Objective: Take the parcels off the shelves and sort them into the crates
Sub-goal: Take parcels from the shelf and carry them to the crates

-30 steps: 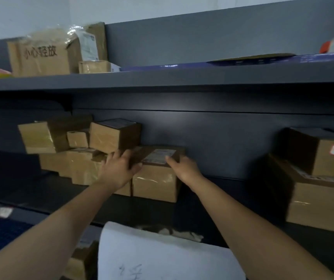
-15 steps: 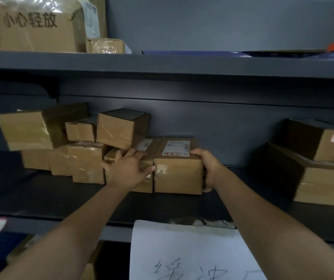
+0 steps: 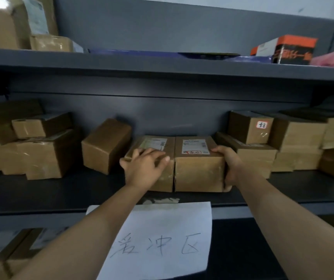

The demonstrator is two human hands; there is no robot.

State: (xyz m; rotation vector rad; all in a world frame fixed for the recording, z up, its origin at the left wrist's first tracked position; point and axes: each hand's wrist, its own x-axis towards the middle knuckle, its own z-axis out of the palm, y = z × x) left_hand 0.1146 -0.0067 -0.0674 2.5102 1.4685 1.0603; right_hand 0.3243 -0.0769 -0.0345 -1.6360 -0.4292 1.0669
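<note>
Only the head view here, looking straight at a dark grey middle shelf. Two brown parcels sit side by side near its front edge, touching each other, both with white labels on top. The left hand lies over the top front edge of the left parcel, fingers spread and only lightly bent, resting on the cardboard rather than gripping it. The right hand has hold of the right parcel: thumb on the top near the label, and the rest of the hand wraps the right side, so I can't see those fingers properly. That parcel's label has a red-outlined mark on it, too blurry to read. Just left of the pair a tilted box leans back on the shelf, and further left is a stack of boxes. To the right there's more cardboard, including a stickered box sitting on a flatter one. A paper sign with handwritten characters hangs off the front of the shelf, between the two forearms. On the upper shelf there's an orange and black box off to the right.
</note>
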